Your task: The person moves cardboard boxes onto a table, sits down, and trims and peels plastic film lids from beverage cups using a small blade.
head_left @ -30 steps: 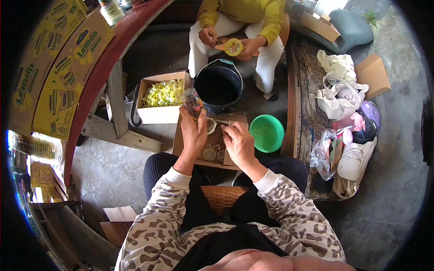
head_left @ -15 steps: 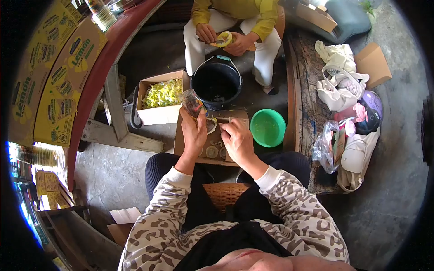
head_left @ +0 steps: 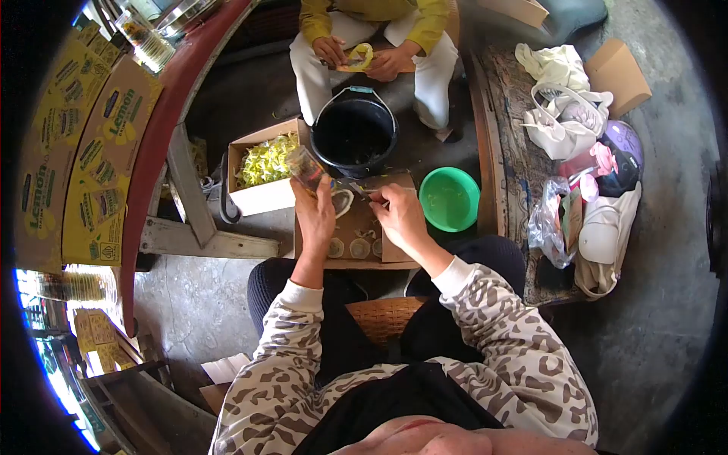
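My left hand [head_left: 315, 218] is wrapped round a clear plastic cup [head_left: 307, 168] with coloured print, held tilted over a cardboard box. Fingers pinched together, my right hand [head_left: 400, 214] grips a small thin tool [head_left: 359, 189], perhaps a blade, whose tip points toward the cup. A pale ring-shaped piece [head_left: 343, 202] is beside my left hand. Below, on the cardboard [head_left: 364, 225], lie several round clear discs [head_left: 359, 248] and small scraps.
Ahead stands a black bucket [head_left: 353, 136], with a green basin [head_left: 449, 199] to its right. A box of yellow strips [head_left: 265, 161] is at left. Opposite, a seated person [head_left: 371, 38] holds a yellow ring. Bags [head_left: 565, 129] lie on the right bench; cartons [head_left: 106, 167] stand far left.
The view has shifted. My right hand has turned, so the thin tool shows more clearly, and the cup tilts further left. The other person's yellow piece now shows as an open ring.
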A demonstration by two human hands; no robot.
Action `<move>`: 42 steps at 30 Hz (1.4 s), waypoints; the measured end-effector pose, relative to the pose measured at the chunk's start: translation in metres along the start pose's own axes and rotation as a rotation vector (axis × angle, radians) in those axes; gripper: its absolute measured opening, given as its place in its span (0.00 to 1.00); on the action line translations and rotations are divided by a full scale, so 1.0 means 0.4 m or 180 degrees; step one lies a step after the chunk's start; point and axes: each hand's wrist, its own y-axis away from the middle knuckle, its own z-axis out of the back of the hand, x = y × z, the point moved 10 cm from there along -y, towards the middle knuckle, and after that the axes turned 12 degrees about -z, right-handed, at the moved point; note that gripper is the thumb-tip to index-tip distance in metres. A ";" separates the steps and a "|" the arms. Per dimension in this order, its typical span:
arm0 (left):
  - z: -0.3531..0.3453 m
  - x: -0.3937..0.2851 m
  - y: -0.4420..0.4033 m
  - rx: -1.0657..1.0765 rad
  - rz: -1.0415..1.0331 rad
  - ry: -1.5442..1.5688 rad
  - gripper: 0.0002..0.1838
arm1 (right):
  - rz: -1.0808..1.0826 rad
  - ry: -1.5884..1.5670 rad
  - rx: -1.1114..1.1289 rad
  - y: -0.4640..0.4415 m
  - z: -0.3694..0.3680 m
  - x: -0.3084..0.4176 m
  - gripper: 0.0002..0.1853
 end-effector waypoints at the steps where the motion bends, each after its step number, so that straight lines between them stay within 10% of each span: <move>1: 0.004 -0.009 -0.006 -0.0072 -0.0055 0.0068 0.21 | -0.0025 0.0011 -0.0013 -0.005 0.005 -0.007 0.06; 42: -0.001 -0.029 0.008 -0.0291 -0.0473 -0.0740 0.27 | 0.0977 0.0509 -0.0204 0.074 -0.018 0.118 0.12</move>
